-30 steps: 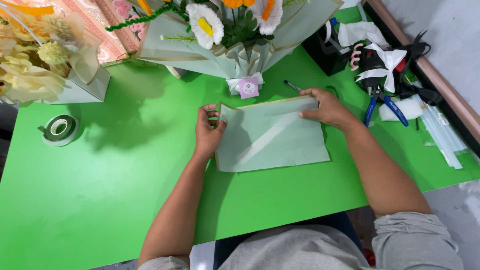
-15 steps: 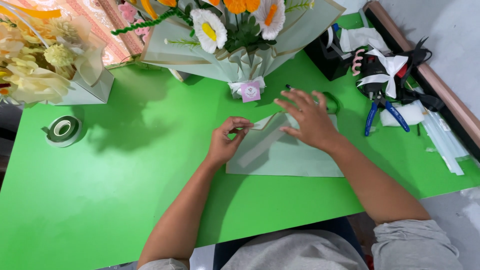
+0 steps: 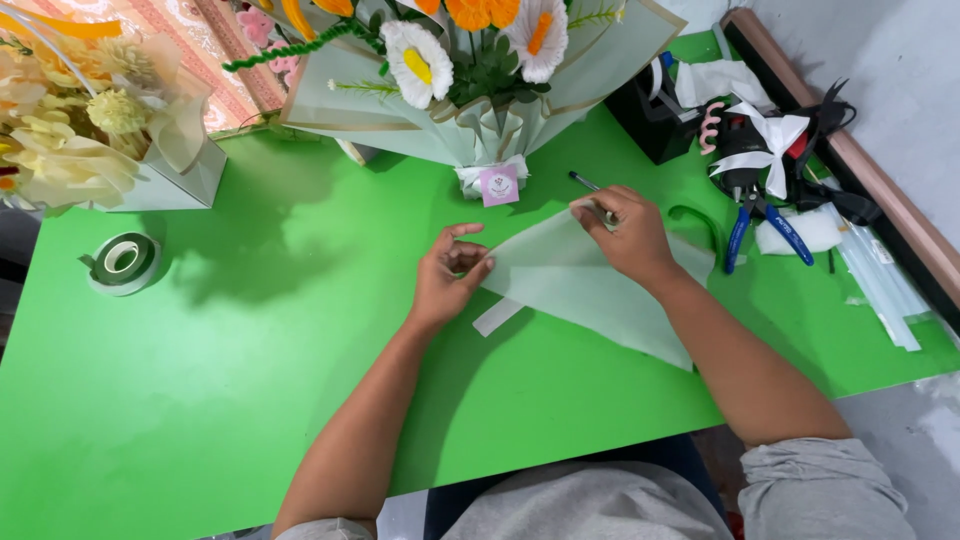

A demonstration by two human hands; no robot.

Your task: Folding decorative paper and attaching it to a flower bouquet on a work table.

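1. My left hand (image 3: 447, 275) pinches the left corner of the pale green paper sheet (image 3: 590, 285), fingers closed on its edge, centre of frame.
2. My right hand (image 3: 625, 232) presses down on the sheet's top corner, fingers curled tight over it; a thin dark pen (image 3: 583, 181) pokes out just above them, and I can't tell whether my grip is on it.
3. The sheet lies flat on the green desk (image 3: 230, 400), folded to a triangle, its long edge running down to centre right under my right forearm. A white strip (image 3: 497, 317) sticks out at its lower left edge.
4. Open room: the whole lower left of the desk is bare green. Tape roll (image 3: 123, 261) sits far left, well apart.
5. Crowded: bouquet (image 3: 470, 70) just above the sheet, blue-handled pliers (image 3: 760, 222) and a black tool pile (image 3: 745, 150) at upper right, near the desk's right edge.
6. Versus half a second ago: the fold is sharper, my right hand has shifted up to the top corner, and my left has closed on the left corner.
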